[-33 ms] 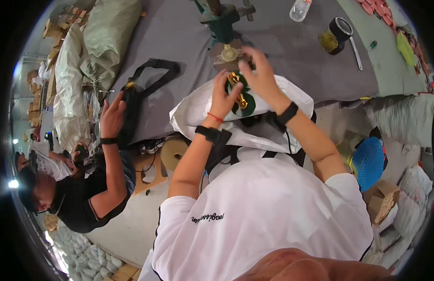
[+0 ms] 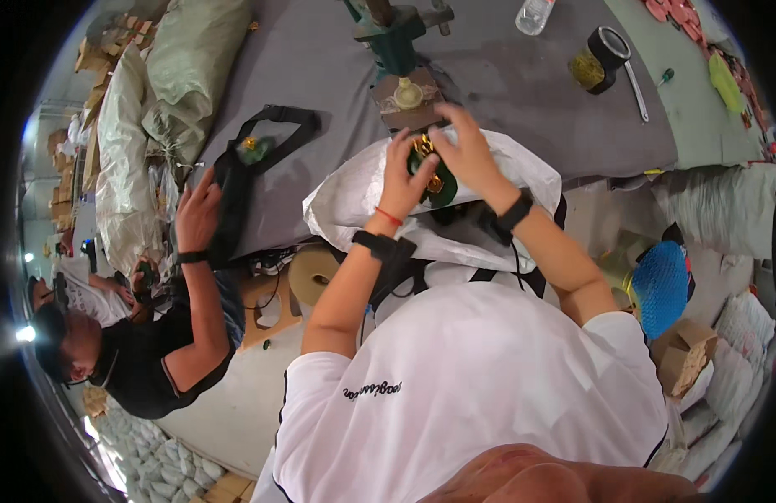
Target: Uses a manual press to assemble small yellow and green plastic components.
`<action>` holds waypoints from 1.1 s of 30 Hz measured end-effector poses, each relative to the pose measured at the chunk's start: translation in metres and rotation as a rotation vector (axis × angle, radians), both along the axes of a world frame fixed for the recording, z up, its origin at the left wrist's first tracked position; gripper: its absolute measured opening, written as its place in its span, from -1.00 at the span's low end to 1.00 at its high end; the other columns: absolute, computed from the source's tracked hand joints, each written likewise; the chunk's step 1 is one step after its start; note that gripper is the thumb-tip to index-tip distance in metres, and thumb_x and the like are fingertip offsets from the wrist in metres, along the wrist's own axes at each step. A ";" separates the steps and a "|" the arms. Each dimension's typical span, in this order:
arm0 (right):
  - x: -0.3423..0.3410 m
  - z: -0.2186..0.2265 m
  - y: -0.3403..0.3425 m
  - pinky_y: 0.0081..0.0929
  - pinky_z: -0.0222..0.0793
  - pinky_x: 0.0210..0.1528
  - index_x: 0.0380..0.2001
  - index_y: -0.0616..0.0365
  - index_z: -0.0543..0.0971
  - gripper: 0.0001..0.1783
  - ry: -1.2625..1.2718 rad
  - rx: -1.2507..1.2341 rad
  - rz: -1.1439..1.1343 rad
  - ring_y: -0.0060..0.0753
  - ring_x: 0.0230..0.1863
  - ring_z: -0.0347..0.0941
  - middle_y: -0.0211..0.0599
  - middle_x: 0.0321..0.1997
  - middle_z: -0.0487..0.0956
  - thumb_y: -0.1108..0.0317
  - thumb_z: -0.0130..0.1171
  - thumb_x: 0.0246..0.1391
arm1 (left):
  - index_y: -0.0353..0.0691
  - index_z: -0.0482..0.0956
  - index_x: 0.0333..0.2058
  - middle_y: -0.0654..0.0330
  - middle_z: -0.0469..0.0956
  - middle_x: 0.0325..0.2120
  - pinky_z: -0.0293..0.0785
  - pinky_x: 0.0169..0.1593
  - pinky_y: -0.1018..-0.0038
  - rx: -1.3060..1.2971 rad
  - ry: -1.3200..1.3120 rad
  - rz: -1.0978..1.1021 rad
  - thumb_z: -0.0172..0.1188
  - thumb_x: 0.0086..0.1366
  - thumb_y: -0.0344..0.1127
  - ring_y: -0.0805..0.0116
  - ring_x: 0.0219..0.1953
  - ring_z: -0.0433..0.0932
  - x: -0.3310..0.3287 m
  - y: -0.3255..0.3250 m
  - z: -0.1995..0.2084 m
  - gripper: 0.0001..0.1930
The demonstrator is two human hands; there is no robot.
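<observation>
Green rounded pieces with shiny gold fittings (image 2: 437, 186) lie on a white sack (image 2: 346, 203) spread over my lap. Above them, my left hand (image 2: 405, 180) curls its thumb and fingers around another green piece with a gold fitting (image 2: 422, 146). My right hand (image 2: 473, 158) comes in from the other side. Its thumb is close to that gold fitting, and its index finger reaches out, apart from the thumb. Just beyond both hands stands a dark green bench press (image 2: 392, 46), with a cream round holder (image 2: 407, 95) on its base.
At left, a co-worker's hand (image 2: 197, 220) is raised beside a black strapped bag (image 2: 233, 197); a blurred green-and-gold piece (image 2: 252, 149) shows over it. Large sacks (image 2: 191, 63) lean there. Rightward are a bottle (image 2: 535, 15), a tape-wrapped jar (image 2: 602, 60) and a wrench (image 2: 635, 90).
My right hand has come lower and closer to my left, its thumb now near the gold fitting. The blurred green-and-gold piece has moved right, away from the co-worker's hand.
</observation>
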State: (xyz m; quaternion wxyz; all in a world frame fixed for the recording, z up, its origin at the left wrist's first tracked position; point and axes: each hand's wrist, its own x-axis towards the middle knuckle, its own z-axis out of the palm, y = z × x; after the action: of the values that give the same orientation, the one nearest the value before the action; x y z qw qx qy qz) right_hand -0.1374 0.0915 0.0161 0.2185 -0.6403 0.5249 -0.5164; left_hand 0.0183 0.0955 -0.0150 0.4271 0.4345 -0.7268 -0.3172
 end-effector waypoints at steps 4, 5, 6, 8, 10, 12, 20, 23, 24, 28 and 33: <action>-0.010 -0.039 0.072 -0.22 0.27 0.08 -0.08 0.30 0.45 -0.67 -0.003 0.159 0.126 0.05 0.02 0.38 0.01 -0.04 0.48 0.33 0.02 0.14 | -0.30 0.41 0.00 -0.13 0.31 0.09 0.17 0.22 0.28 0.147 0.041 -0.094 0.22 0.16 -0.35 0.00 0.15 0.30 -0.003 0.044 -0.008 -0.58; -0.016 -0.033 0.085 -0.23 0.28 0.07 -0.09 0.30 0.46 -0.68 0.025 0.155 0.118 0.04 0.01 0.39 0.00 -0.05 0.49 0.34 0.04 0.13 | -0.31 0.41 0.00 -0.14 0.30 0.09 0.17 0.22 0.27 0.181 0.059 -0.133 0.21 0.16 -0.34 -0.01 0.15 0.29 -0.003 0.054 -0.005 -0.58; -0.022 -0.027 0.092 -0.23 0.28 0.07 -0.09 0.30 0.46 -0.68 0.023 0.158 0.113 0.04 0.01 0.39 0.00 -0.05 0.49 0.34 0.04 0.13 | -0.30 0.45 -0.01 -0.17 0.26 0.12 0.15 0.23 0.26 0.233 0.051 -0.185 0.19 0.19 -0.30 -0.04 0.16 0.27 -0.001 0.064 0.001 -0.60; -0.035 -0.016 0.099 -0.25 0.31 0.06 -0.08 0.26 0.48 -0.69 0.114 0.189 0.088 -0.01 0.02 0.40 -0.03 -0.06 0.50 0.35 0.06 0.12 | -0.29 0.47 -0.01 -0.17 0.24 0.13 0.14 0.24 0.24 0.214 -0.041 -0.277 0.17 0.21 -0.26 -0.05 0.17 0.26 0.005 0.073 0.002 -0.61; -0.040 -0.010 0.109 -0.29 0.34 0.02 -0.08 0.25 0.48 -0.69 0.049 0.253 0.033 -0.06 -0.01 0.42 -0.03 -0.06 0.51 0.36 0.06 0.12 | -0.25 0.51 -0.02 -0.21 0.20 0.16 0.11 0.25 0.21 0.241 -0.143 -0.381 0.12 0.25 -0.19 -0.10 0.18 0.25 0.008 0.084 0.006 -0.63; -0.042 0.019 0.114 -0.42 0.40 -0.07 -0.06 0.26 0.48 -0.67 -0.145 0.433 0.022 -0.27 -0.10 0.49 -0.07 -0.06 0.53 0.36 0.09 0.11 | -0.25 0.52 -0.05 -0.15 0.31 0.10 0.22 0.18 0.24 0.238 -0.138 -0.354 0.15 0.23 -0.21 -0.06 0.14 0.31 0.005 0.088 0.009 -0.65; -0.004 0.174 0.124 -0.28 0.31 -0.01 -0.10 0.32 0.46 -0.69 -0.677 0.239 1.651 -0.14 -0.12 0.41 -0.10 -0.16 0.47 0.32 0.07 0.18 | -0.30 0.56 -0.15 -0.05 0.56 -0.21 0.46 -0.09 0.25 0.531 -0.360 -0.557 0.20 0.20 -0.18 0.01 -0.16 0.55 -0.002 0.106 0.010 -0.67; 0.029 0.170 0.133 -0.28 0.30 -0.05 -0.13 0.41 0.42 -0.58 -0.522 -0.048 1.806 -0.11 -0.15 0.42 -0.04 -0.22 0.47 0.19 0.07 0.17 | -0.28 0.56 -0.14 0.01 0.61 -0.39 0.49 -0.22 0.28 0.290 -0.485 -0.736 0.27 0.12 -0.06 0.01 -0.31 0.58 -0.008 0.104 0.006 -0.55; 0.037 0.162 0.136 -0.35 0.31 -0.04 -0.11 0.49 0.38 -0.44 -0.312 -0.282 1.811 -0.12 -0.13 0.44 0.00 -0.24 0.49 0.08 0.08 0.15 | -0.28 0.56 -0.14 0.01 0.61 -0.39 0.49 -0.22 0.28 0.274 -0.499 -0.747 0.27 0.12 -0.06 0.01 -0.31 0.58 -0.007 0.104 0.003 -0.55; 0.058 0.155 0.153 -0.29 0.24 0.01 -0.07 0.56 0.30 -0.31 -0.765 -0.398 1.761 -0.07 -0.08 0.38 0.08 -0.20 0.45 0.01 0.10 0.10 | -0.27 0.54 -0.19 0.00 0.60 -0.49 0.47 -0.35 0.32 0.484 -0.632 -0.911 0.19 0.15 -0.25 0.05 -0.42 0.59 0.021 0.126 -0.017 -0.72; 0.101 0.120 0.160 -0.23 0.14 0.13 0.07 0.49 0.21 -0.28 -0.924 -0.759 1.398 -0.07 0.10 0.27 0.13 0.05 0.35 0.02 0.10 0.13 | -0.29 0.54 -0.25 0.01 0.59 -0.41 0.45 -0.29 0.38 0.822 -0.404 -0.818 0.12 0.18 -0.40 0.12 -0.39 0.58 0.038 0.126 0.035 -0.83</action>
State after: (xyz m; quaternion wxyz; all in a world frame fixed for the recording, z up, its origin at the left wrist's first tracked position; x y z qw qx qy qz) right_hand -0.0362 0.2518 0.1366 0.4442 -0.5706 -0.3260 -0.6089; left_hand 0.0560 0.2218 0.0200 -0.0779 0.3009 -0.7196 -0.6210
